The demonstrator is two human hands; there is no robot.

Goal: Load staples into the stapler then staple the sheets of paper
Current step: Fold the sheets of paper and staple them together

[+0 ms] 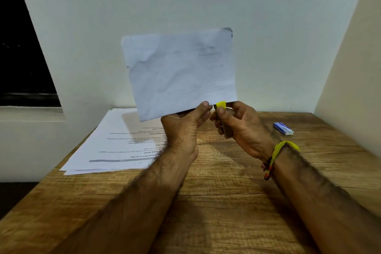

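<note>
My left hand [184, 125] pinches the lower edge of a creased white sheet of paper [179, 72] and holds it upright above the wooden desk [216, 202]. My right hand [237, 128] grips a small stapler [220, 105] with a yellow tip, its jaws at the bottom right corner of the sheet. Most of the stapler's body is hidden inside my fingers. I cannot tell whether the jaws are pressed together on the paper.
A stack of printed sheets [115, 142] lies on the desk's left side, partly over the edge. A small blue and white staple box [283, 128] lies at the right. A white wall stands close behind; a dark window is at far left.
</note>
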